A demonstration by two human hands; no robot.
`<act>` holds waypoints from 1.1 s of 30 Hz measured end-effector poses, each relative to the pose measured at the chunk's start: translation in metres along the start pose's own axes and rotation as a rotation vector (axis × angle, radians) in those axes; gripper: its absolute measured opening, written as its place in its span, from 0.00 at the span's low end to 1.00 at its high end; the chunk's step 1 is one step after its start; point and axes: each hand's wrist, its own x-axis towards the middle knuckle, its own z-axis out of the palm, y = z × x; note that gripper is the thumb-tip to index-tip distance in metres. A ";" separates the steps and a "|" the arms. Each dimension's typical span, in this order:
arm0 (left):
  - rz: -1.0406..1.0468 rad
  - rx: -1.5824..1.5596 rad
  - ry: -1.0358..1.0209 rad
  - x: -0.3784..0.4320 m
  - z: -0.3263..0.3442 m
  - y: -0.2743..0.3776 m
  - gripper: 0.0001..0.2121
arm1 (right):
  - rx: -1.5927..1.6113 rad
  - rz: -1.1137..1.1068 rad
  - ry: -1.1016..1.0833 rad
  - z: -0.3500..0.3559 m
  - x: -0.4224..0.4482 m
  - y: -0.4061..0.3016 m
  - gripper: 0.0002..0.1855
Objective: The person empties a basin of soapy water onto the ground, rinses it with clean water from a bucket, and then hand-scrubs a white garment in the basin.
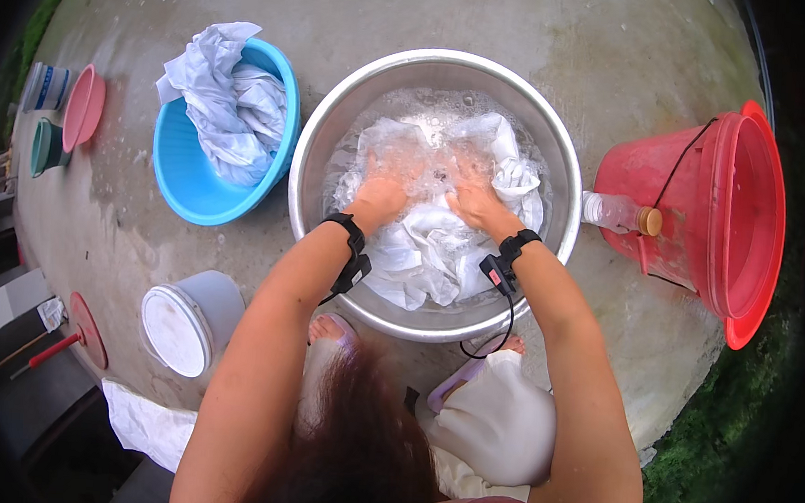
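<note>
A wide stainless steel basin (301,176) in front of me holds sudsy water and a crumpled white cloth (431,239). My left hand (384,189) is in the water on the left, its fingers blurred by foam over the cloth. To its right, my right hand (476,199) is likewise partly under the water, against the cloth's folds. Whether either hand grips the fabric is hidden by suds. Both wrists wear black straps with small devices; a black cable hangs from the right one over the basin's near rim.
A blue plastic basin (173,161) with bunched white cloth (225,102) stands left. A lidded white bucket (216,309) lies nearer me. Right of the steel basin are a clear bottle (616,213) and a red bucket (662,184). Pink (85,109) and green (44,146) containers stand far left.
</note>
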 end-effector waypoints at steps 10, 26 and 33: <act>-0.028 -0.625 0.319 -0.040 -0.128 -0.050 0.12 | 0.352 0.049 0.216 -0.166 -0.015 -0.022 0.11; 0.270 0.039 -0.205 -0.106 -0.031 0.030 0.34 | -0.240 -0.240 -0.190 -0.035 -0.081 -0.078 0.36; 0.309 0.098 -0.320 -0.093 0.005 0.032 0.28 | -0.279 -0.244 -0.326 -0.004 -0.082 -0.058 0.36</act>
